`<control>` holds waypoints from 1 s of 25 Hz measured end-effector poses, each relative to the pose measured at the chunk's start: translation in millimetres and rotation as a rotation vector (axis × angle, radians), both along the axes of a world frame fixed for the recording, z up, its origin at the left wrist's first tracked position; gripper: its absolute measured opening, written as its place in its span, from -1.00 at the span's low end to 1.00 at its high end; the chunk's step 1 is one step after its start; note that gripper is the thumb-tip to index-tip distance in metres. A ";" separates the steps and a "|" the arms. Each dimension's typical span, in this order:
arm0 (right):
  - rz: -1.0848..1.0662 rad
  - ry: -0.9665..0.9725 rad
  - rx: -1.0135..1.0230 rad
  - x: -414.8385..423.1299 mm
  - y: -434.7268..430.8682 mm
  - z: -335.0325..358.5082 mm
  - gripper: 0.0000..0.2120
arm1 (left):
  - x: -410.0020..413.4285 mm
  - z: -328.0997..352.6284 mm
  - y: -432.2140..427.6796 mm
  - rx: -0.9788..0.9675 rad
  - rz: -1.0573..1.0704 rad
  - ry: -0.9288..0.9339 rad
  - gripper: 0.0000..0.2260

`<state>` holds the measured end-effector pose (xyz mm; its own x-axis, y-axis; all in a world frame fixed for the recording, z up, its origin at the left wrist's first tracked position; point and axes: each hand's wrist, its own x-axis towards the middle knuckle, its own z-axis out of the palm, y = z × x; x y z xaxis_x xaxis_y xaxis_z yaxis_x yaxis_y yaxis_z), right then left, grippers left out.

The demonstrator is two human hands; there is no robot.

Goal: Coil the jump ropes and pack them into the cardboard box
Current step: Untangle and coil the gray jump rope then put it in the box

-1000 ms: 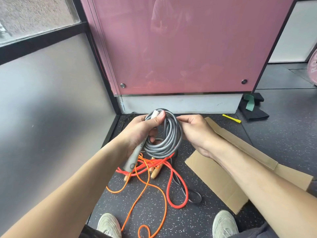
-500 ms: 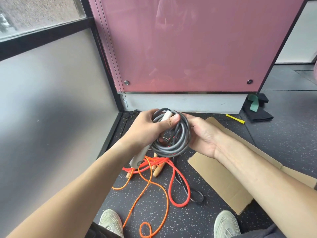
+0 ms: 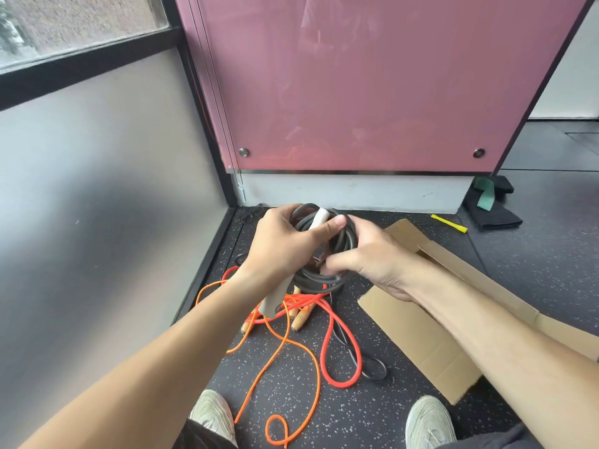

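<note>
Down at 6 o'clock, loose orange ropes [image 3: 304, 299] sprawl on the floor [image 3: 372, 416]. Left hand [image 3: 282, 251] and right hand [image 3: 372, 260] both clutch the grey coil [image 3: 319, 280] above; a slack grip could spring its loops. Cardboard box [image 3: 415, 338]: 3 o'clock.
</note>
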<state>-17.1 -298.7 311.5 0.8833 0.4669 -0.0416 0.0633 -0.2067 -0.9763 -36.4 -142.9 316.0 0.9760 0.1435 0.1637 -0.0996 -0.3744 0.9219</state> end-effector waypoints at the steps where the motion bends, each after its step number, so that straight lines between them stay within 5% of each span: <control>1: -0.047 -0.040 -0.051 0.5 0.9 -2.2 -0.60 | -0.1 -0.9 -1.4 0.013 0.016 -0.018 -0.67; 4: -0.106 -0.332 -0.280 5.3 -4.6 -7.3 -0.61 | 2.8 1.3 -1.3 0.048 0.100 -0.075 -0.75; 7: -0.272 -0.834 -0.442 2.7 -7.4 -9.4 -0.80 | 8.8 4.3 6.3 0.003 0.176 -0.081 -0.72; 9: -0.341 -1.097 -0.482 -0.4 -2.1 -13.9 -0.73 | 11.7 5.2 12.2 -0.038 0.198 -0.079 -0.66; 17: -0.243 -1.284 -0.100 -22.8 -11.7 15.5 -0.80 | 20.5 7.7 39.7 -0.087 0.387 0.007 -0.59; 19: -0.306 -1.127 -0.035 -29.6 -13.6 16.5 -0.83 | 21.2 11.2 50.5 -0.209 0.366 0.005 -0.62; 22: -0.583 -0.387 0.333 -11.2 -21.1 24.3 -0.82 | 11.6 23.2 43.3 -0.334 0.141 0.008 -0.68; 25: -0.589 0.296 0.810 1.8 -20.2 27.8 -0.88 | -4.0 33.0 14.1 -0.381 -0.061 0.024 -0.74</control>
